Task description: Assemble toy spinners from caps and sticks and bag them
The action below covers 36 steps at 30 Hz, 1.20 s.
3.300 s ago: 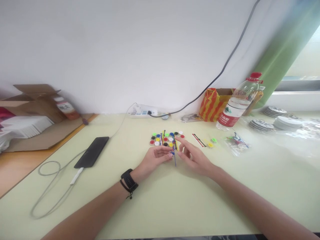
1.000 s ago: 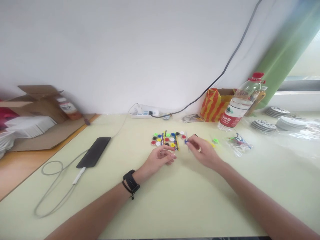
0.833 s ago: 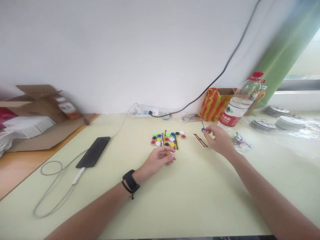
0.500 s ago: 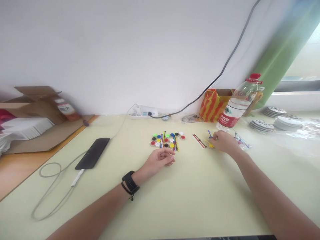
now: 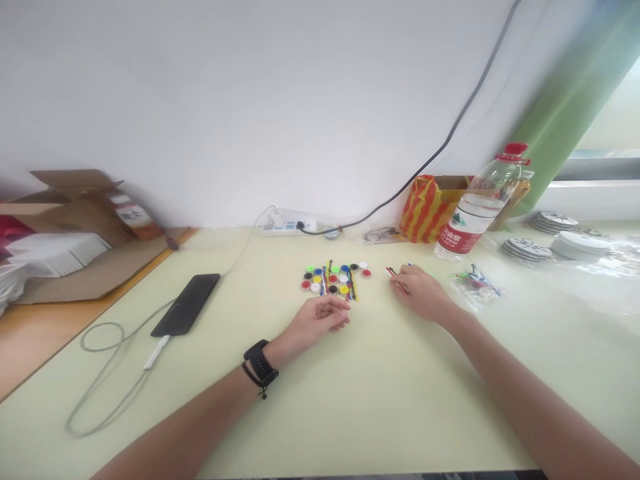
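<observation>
Tabletop: pale green (image 5: 350,407), running back to a plain white wall (image 5: 225,113).
Right hand (image 5: 423,293): fingers bent down over the red and black strips (image 5: 389,271); whether they pinch them or only cover them, I cannot tell.
Left hand (image 5: 310,323): loosely curled, holding nothing, just on the near side of the discs.
Strips' place: on the right of the discs, under the right fingertips.
Strips' direction: long axis slanting, far ends toward the wall and a little leftward, near ends toward the right hand.
Hidden: the strips' middles and near ends, behind the fingers.
Blue tip (image 5: 409,265): shows past the right knuckles; the rest is covered, so held or lying, I cannot tell.
Colored discs (image 5: 317,279): grouped in loose rows, narrow upright-running strips (image 5: 354,287) lying among them.
Clear packet (image 5: 477,287): right of the right hand, its small contents too blurred to sort.
Farther right: water bottle (image 5: 463,223) before a striped bag (image 5: 423,212), then stacked round pieces (image 5: 580,245).
Far left: black phone (image 5: 186,305) with a cable; open carton (image 5: 77,193), cut off by the view's edge.
</observation>
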Available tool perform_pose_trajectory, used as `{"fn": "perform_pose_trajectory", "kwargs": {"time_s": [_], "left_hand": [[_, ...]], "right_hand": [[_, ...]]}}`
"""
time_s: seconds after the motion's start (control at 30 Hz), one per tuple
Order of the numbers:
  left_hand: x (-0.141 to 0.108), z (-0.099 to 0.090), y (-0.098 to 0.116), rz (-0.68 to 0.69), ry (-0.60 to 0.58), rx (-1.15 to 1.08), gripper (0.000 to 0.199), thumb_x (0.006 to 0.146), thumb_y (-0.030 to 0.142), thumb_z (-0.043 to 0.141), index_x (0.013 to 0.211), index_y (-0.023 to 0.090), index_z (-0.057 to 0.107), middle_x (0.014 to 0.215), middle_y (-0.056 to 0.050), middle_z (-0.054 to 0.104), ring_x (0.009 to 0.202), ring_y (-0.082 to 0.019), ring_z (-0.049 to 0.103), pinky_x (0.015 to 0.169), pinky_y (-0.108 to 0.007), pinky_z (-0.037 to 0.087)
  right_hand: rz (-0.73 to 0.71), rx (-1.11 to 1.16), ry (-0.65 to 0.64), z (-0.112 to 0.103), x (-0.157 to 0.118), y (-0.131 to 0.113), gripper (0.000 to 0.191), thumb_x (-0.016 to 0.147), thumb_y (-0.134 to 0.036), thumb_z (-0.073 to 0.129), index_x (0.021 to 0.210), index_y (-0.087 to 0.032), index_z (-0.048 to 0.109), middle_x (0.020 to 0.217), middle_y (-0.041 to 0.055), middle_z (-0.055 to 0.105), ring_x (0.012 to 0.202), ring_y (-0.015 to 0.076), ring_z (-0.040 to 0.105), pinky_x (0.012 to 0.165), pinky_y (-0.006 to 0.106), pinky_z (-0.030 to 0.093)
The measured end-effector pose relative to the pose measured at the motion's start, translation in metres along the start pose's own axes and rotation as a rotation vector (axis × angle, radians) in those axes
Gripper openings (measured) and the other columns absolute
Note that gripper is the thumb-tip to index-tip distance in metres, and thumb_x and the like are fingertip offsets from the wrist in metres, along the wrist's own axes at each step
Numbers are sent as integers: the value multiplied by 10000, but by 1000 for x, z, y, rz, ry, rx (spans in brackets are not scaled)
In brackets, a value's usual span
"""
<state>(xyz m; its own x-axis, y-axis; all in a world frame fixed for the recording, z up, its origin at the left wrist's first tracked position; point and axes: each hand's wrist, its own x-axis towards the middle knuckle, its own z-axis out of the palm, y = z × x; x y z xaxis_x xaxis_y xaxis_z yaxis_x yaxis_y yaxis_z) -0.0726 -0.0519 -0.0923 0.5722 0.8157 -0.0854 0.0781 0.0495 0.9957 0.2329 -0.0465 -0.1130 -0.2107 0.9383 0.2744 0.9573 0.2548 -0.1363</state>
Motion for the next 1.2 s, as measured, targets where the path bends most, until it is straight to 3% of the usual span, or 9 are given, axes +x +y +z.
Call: {"fn": "perform_pose_trajectory", "kwargs": {"time_s": [0.2, 0.33, 0.63, 0.87, 1.03, 1.2], "left_hand": [[0, 1, 1, -4, 7, 2, 329, 850, 429, 765, 997, 142, 701, 877, -82, 727, 827, -172, 673, 779, -306, 531], [0, 0, 0, 7, -8, 10, 329, 853, 430, 765, 999, 143, 699, 882, -78, 724, 834, -171, 674, 780, -305, 531], [1, -1, -1, 0, -14, 15, 318, 858, 427, 761, 999, 149, 703, 889, -80, 731, 832, -168, 674, 778, -302, 529], [0, 0, 0, 0, -14, 6, 304, 854, 420, 766, 985, 152, 708, 858, -67, 720, 819, -166, 669, 764, -294, 525], [1, -1, -3, 6, -19, 15, 294, 859, 414, 762, 991, 157, 706, 875, -67, 720, 826, -167, 667, 767, -296, 523], [0, 0, -2, 0, -2, 14, 301, 856, 422, 761, 985, 156, 704, 871, -66, 713, 821, -169, 665, 759, -297, 523]], "right_hand": [[31, -2, 8, 2, 0, 3, 210, 968, -201, 479, 982, -226, 687, 930, 77, 666, 963, 256, 593, 732, 348, 406], [34, 3, -17, 2, 1, 3, 208, 961, -173, 487, 879, -230, 670, 888, 66, 663, 934, 249, 595, 700, 336, 386], [90, 63, 25, 3, 0, 2, 190, 947, -151, 495, 834, -232, 624, 897, 44, 679, 922, 238, 610, 670, 329, 385], [-81, 199, 172, -1, 1, -9, 132, 992, -202, 464, 960, -230, 589, 1013, 65, 662, 952, 243, 577, 833, 379, 453], [-90, 207, 252, -4, 1, -14, 109, 1012, -263, 447, 985, -236, 549, 1097, 90, 655, 1059, 278, 565, 899, 423, 443], [67, 292, 181, -4, -1, -17, 137, 1037, -310, 368, 1000, -247, 484, 897, 59, 651, 804, 245, 605, 735, 378, 460]]}}
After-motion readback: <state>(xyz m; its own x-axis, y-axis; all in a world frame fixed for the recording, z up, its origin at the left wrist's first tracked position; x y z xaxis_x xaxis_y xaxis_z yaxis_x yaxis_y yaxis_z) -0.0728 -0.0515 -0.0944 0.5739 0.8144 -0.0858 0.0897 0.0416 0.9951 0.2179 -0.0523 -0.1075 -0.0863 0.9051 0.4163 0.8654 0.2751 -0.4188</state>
